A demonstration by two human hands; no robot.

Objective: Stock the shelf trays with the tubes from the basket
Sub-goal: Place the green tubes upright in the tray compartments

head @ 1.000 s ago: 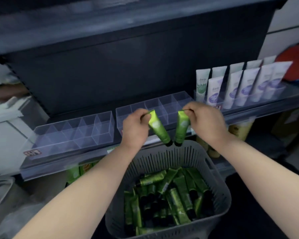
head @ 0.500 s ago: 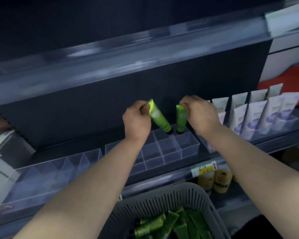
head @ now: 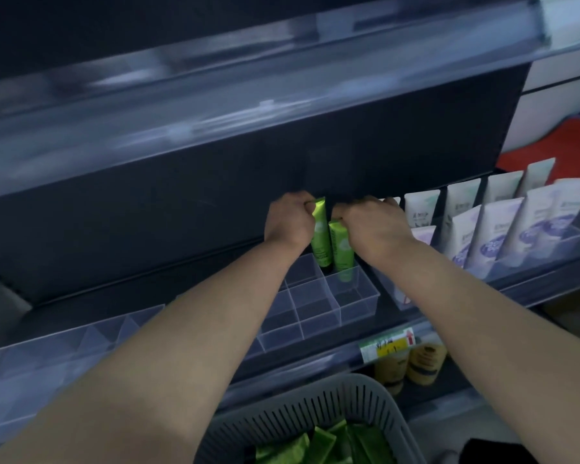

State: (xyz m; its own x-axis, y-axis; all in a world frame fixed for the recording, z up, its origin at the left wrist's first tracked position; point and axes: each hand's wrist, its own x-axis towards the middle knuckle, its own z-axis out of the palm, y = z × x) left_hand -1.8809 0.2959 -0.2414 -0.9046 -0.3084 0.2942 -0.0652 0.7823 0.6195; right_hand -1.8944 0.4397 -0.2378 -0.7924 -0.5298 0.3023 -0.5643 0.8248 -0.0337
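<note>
My left hand [head: 290, 220] pinches the crimped top of a green tube [head: 321, 237], held cap down over a back compartment of the clear divided tray [head: 318, 306]. Beside it, my right hand [head: 370, 226] grips a second green tube [head: 340, 249], whose cap end sits inside the back right compartment. Both tubes stand nearly upright and side by side. The grey slotted basket [head: 302, 416] at the bottom edge holds several more green tubes [head: 318, 447].
Another clear divided tray [head: 64, 343] sits on the same shelf to the left. White and purple tubes [head: 496, 226] fill a tray on the right. An upper shelf [head: 248, 105] overhangs the hands. Yellow bottles [head: 416, 363] stand on the shelf below.
Both hands moved farther back and down with their tubes, which now stand upright at the tray's back compartments. The view moved closer to the shelf, so less of the basket shows.
</note>
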